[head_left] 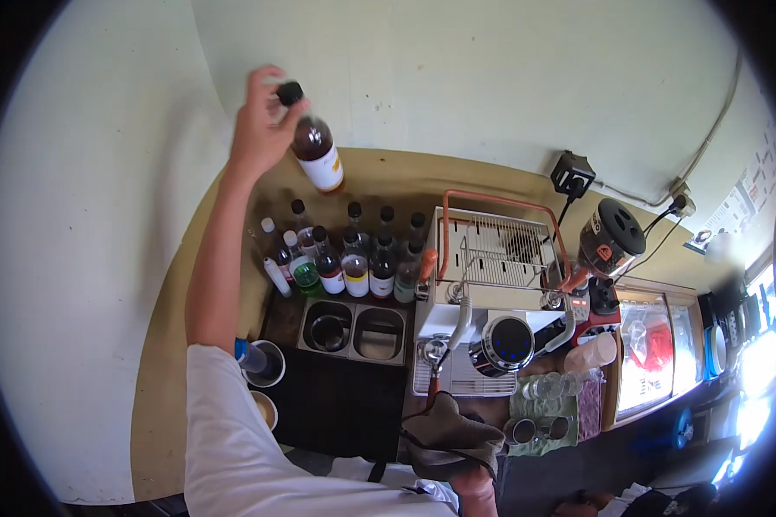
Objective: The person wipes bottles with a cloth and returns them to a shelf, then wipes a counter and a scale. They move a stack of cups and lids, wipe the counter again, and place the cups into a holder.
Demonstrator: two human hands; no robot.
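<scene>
My left hand (263,121) is raised high against the wall, with its fingers curled round the black-capped neck of a bottle (321,159). The bottle holds dark amber liquid, has a white label and tilts slightly. Below it, several more capped bottles (355,265) stand in rows, one with green liquid. My right hand (474,482) is low in front of me, gripping a brown cloth (453,431) that hides most of its fingers. Just above the cloth is the portafilter handle (434,388) of the espresso machine (470,323).
Two metal containers (379,332) are set in front of the bottles. A dark mat (336,401) lies nearer, beside cups (267,364) at its left. To the right are a coffee grinder (610,237), glasses on a green cloth (530,405) and a plastic cup (591,351).
</scene>
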